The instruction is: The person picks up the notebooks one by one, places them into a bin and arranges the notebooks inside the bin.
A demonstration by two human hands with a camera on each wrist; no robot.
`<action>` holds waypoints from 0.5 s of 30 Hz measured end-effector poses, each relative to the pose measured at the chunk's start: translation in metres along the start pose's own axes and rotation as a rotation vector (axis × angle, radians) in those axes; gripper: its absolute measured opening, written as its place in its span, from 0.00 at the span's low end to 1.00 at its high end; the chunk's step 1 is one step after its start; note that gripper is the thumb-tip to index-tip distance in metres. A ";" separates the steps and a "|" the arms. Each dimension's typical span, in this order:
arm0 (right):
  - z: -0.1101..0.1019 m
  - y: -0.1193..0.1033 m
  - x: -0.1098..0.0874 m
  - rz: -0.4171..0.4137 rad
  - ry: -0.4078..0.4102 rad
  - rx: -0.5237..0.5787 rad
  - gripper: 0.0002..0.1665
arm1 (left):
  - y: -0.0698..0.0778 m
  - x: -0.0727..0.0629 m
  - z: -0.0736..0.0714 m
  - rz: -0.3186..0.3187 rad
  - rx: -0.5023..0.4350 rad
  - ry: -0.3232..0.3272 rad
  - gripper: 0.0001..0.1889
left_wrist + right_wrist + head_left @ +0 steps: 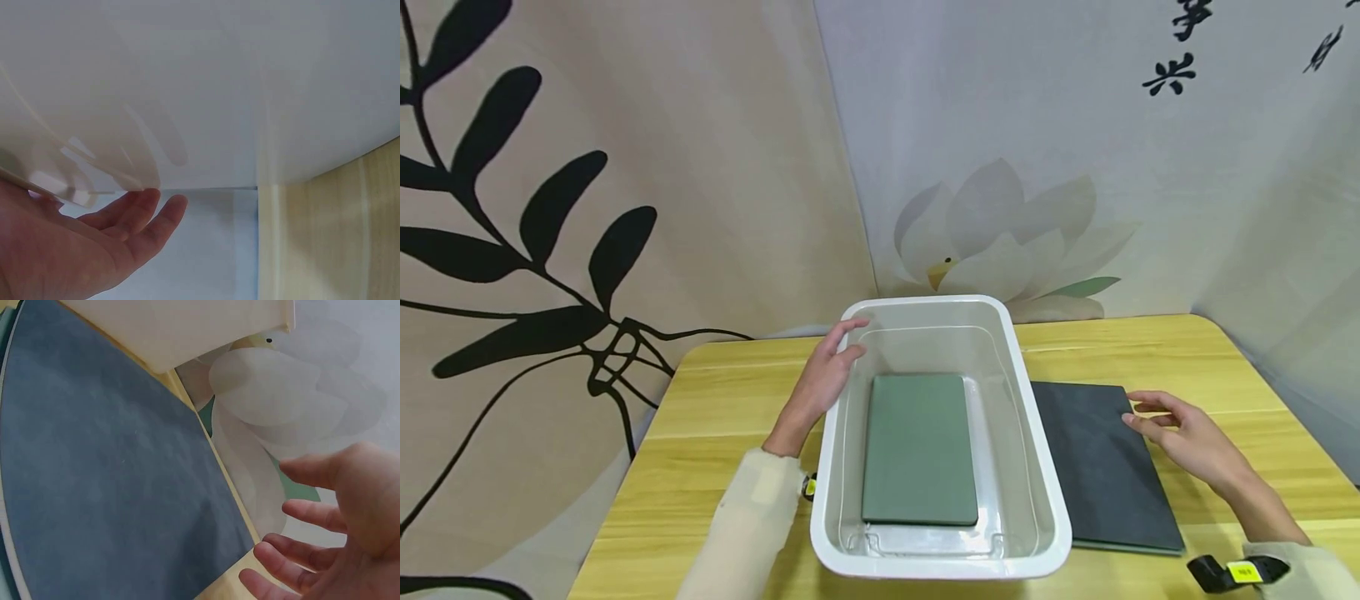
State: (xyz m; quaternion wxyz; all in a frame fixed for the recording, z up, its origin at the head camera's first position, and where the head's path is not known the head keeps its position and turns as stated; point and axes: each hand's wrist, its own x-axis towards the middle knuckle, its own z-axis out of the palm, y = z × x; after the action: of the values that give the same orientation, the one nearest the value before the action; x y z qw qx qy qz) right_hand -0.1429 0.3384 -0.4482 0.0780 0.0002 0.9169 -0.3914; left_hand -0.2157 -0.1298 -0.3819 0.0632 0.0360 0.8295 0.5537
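Observation:
A white plastic bin (1037,417) stands on the table, and a green notebook (921,450) lies flat inside it. My left hand (823,375) holds the bin's left rim near the far corner, thumb over the rim and fingers along the outer wall. In the left wrist view the left hand (100,244) shows below the glossy bin wall (187,94). To the bin's right lies a dark grey notebook (1101,467). My right hand (1195,437) hovers at its right edge with fingers spread. The right wrist view shows the right hand (331,531) beside the notebook's corner (231,537), holding nothing.
The wooden table (700,450) has a far edge close behind the bin. A pale cloth backdrop (737,167) with printed leaves, a lotus and characters hangs behind and around it. Sleeves and wrist straps (1236,573) cover both forearms.

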 end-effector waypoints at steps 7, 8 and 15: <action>0.003 0.009 0.000 0.010 -0.011 0.021 0.40 | 0.000 0.000 0.001 0.017 0.003 0.012 0.21; 0.003 0.011 0.001 0.012 -0.013 0.027 0.41 | 0.000 0.000 0.001 0.020 0.003 0.012 0.21; 0.006 0.020 0.003 0.021 -0.031 0.047 0.45 | 0.001 0.001 0.000 0.035 0.005 0.003 0.22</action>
State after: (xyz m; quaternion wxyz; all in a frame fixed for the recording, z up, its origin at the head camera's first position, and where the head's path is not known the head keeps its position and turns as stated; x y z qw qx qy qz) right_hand -0.1434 0.3477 -0.4671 0.0962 0.0058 0.9061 -0.4120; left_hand -0.2169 -0.1290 -0.3817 0.0524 0.0497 0.8301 0.5529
